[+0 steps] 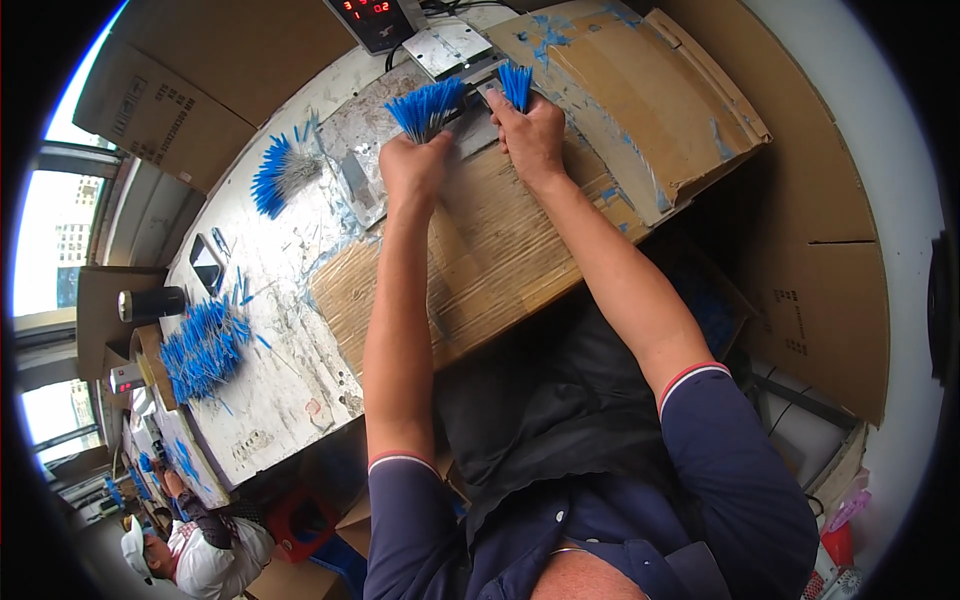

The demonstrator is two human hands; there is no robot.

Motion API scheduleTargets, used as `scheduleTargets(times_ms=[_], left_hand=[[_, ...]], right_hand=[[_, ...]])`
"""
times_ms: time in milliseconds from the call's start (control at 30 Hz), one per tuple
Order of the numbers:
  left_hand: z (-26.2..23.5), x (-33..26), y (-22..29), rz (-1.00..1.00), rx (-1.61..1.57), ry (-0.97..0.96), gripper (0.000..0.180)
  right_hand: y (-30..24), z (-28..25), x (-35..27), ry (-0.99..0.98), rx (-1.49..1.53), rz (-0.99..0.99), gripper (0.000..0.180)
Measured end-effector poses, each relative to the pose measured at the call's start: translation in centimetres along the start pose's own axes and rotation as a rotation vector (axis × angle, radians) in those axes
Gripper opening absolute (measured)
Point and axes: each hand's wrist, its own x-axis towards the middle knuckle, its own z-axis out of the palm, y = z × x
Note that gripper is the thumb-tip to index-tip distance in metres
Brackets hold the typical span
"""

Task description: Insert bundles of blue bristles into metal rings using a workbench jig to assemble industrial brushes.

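Note:
My left hand (pixel 410 172) is closed around a thick bundle of thin pieces with blue tips (pixel 428 103), which fan out above the fist. To its right, my right hand (pixel 534 138) grips a smaller bundle of blue-tipped pieces (pixel 516 84), the thumb lying along its side. Both bundles stand tips up, close to a metal fixture (pixel 478 128) at the far edge of the cardboard. What the pieces are exactly is too small to make out. A fanned heap of the same pieces (pixel 283 175) lies on the table left of my left hand.
Flattened cardboard (pixel 450 270) covers the table's near edge under my forearms. A cardboard box (pixel 640 100) stands right. A device with red digits (pixel 372 18) is at the back. Leftward lie a phone (pixel 207 262), a dark cylinder (pixel 152 303) and a bigger blue-tipped pile (pixel 205 350). Another person (pixel 215 550) sits lower left.

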Motion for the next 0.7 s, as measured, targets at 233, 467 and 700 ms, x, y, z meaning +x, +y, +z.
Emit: scheduleTargets(times_ms=[233,467,700], left_hand=[[-0.1,0.6,-0.1,0.003,0.0,-0.039,0.022],[-0.8,0.7,0.5,-0.05,0.033,-0.073,0.025],[-0.6,0.0,1.6,-0.049,-0.002,-0.079,0.022]], right_hand=[[-0.2,0.0,-0.1,0.008,0.019,0.009,0.035],[-0.3,-0.2,-0.3,-0.026,0.013,0.053,0.025],[-0.6,-0.1,-0.2,0.002,0.024,0.015,0.031]])
